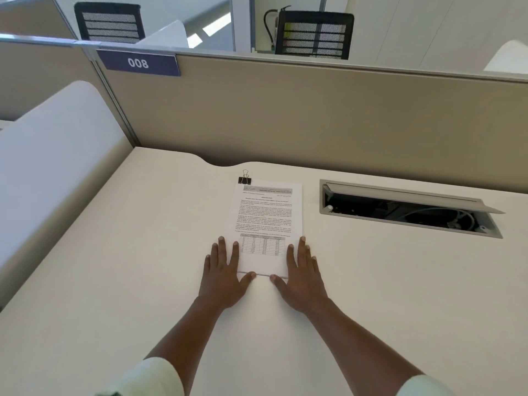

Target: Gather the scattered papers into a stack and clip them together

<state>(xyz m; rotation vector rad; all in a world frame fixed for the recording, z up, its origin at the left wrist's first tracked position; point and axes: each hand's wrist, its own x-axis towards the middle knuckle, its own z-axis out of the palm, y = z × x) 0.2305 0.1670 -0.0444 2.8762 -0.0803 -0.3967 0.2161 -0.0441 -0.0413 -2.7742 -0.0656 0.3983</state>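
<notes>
A neat stack of printed papers (267, 215) lies flat in the middle of the cream desk (114, 252). A black binder clip (244, 178) grips its far left corner, handles upright. My left hand (224, 271) rests flat at the stack's near left corner, fingers spread, thumb at the near edge. On the near right corner lies my right hand (300, 272), also flat, with its thumb against the near edge. Neither hand grips anything.
An open cable hatch (408, 210) with wires inside is set into the desk to the right of the stack. A beige partition (314, 110) labelled 008 runs along the back. A white side divider (51, 167) stands at the left. Two black mesh chairs sit beyond.
</notes>
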